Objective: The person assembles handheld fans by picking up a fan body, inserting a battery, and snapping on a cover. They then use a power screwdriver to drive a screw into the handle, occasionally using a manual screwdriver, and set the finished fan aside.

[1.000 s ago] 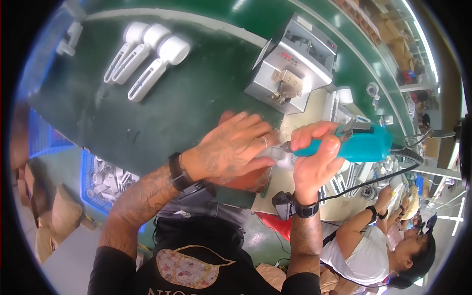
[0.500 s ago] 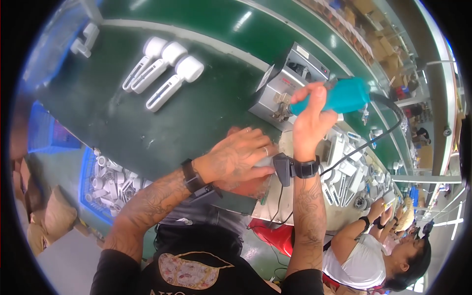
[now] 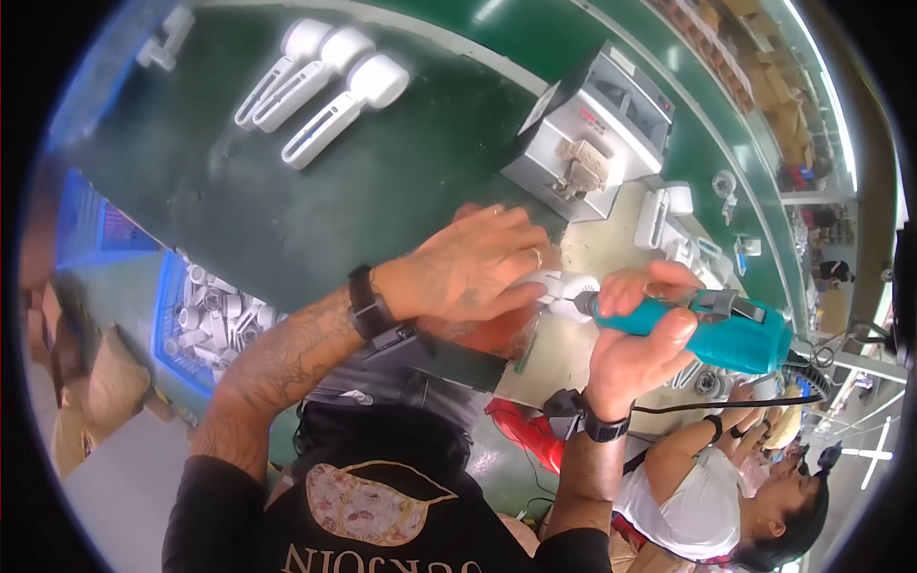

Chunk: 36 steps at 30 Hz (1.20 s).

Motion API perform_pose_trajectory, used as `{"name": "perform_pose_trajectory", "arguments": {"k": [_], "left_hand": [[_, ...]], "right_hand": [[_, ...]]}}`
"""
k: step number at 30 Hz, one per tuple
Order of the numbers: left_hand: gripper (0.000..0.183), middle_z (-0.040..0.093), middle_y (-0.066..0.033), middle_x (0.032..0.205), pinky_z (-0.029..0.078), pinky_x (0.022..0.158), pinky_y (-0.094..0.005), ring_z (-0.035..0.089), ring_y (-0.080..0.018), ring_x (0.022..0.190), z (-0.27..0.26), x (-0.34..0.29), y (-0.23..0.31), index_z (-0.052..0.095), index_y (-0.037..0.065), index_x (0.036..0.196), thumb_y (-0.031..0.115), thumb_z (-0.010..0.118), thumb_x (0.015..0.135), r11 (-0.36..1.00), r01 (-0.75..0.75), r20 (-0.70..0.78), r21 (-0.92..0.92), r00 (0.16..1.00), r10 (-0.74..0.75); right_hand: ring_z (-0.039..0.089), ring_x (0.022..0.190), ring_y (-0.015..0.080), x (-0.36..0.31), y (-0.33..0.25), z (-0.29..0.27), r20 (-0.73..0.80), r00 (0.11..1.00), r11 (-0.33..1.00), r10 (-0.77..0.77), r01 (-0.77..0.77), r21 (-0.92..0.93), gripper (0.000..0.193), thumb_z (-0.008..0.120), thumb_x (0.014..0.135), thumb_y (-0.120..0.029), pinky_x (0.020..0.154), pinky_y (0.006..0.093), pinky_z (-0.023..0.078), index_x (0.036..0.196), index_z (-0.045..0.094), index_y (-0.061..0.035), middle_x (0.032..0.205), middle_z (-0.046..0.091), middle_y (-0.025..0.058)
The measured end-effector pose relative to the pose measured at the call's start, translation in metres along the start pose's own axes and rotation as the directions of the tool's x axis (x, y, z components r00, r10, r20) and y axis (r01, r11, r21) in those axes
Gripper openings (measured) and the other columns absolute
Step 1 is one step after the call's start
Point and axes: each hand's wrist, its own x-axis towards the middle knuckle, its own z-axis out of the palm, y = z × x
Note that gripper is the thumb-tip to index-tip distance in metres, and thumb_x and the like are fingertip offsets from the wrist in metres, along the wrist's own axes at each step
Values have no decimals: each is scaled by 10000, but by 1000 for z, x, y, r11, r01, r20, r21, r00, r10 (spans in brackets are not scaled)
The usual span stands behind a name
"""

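My right hand [image 3: 635,353] grips a teal electric screwdriver [image 3: 740,336], lying nearly level with its tip pointing left. The tip meets a white plastic part [image 3: 571,288] over the table's near right side. My left hand [image 3: 478,263] is closed around the other end of that part, and its fingers hide much of it. A reddish mat [image 3: 482,334] lies under my left hand. Beyond my hands stands a grey screw feeder [image 3: 554,164] with a metal outlet on its front.
Three white paddle-shaped handles with round heads [image 3: 330,110] lie on the green table at the far left. A blue basket [image 3: 181,358] of white parts stands at the left. More white parts [image 3: 659,224] lie right of the feeder. A co-worker [image 3: 688,487] sits at the right.
My right hand has brought the screwdriver down from the feeder's outlet to the white part by my left hand. The whole view has shifted slightly, and my left hand keeps its hold.
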Motion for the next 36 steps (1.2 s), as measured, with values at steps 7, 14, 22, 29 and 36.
{"name": "perform_pose_trajectory", "arguments": {"k": [7, 14, 22, 29, 36], "left_hand": [[254, 581, -53, 1088, 467, 897, -407, 545, -261, 1008, 6, -1, -1, 673, 76, 1081, 266, 685, 913, 999, -43, -82, 22, 996, 45], [365, 616, -67, 1138, 453, 934, -412, 553, -267, 1027, 0, 0, 2, 663, 100, 1259, 234, 681, 921, 999, 15, 30, 33, 999, -16], [366, 619, -76, 1129, 458, 902, -417, 555, -282, 1027, 4, 3, 4, 658, 79, 1217, 249, 701, 896, 999, -18, 11, 39, 1000, 17], [392, 683, -52, 1204, 483, 926, -417, 594, -276, 1063, 0, -5, 9, 692, 114, 1251, 208, 750, 875, 998, -56, -19, 0, 998, 56], [384, 708, -30, 1167, 476, 969, -414, 609, -253, 1089, 1, -8, 26, 699, 124, 1244, 208, 759, 874, 993, -80, 2, 88, 997, 80]], "right_hand": [[518, 581, 185, -10, 10, 2, -29, 999, 1000, 12, -12, 8, 639, 606, 980, -580, 560, 337, 441, 1133, 537, 37, 691, 511, 69], [517, 576, 190, -13, 24, 0, -10, 1000, 999, 24, -24, 40, 567, 614, 988, -545, 544, 337, 442, 1054, 505, 7, 680, 505, 71], [532, 596, 206, -17, 26, -7, 56, 998, 994, 18, -24, 104, 455, 621, 1005, -450, 551, 352, 464, 1007, 490, -14, 713, 526, 90], [525, 595, 197, -31, -10, -10, -90, 992, 989, 84, -72, 126, 591, 603, 964, -613, 560, 349, 446, 1066, 533, -35, 688, 516, 65], [452, 524, 169, -66, -35, -42, -202, 977, 995, 68, -51, 88, 656, 554, 925, -725, 516, 320, 392, 1004, 484, -77, 646, 461, 33]]}}
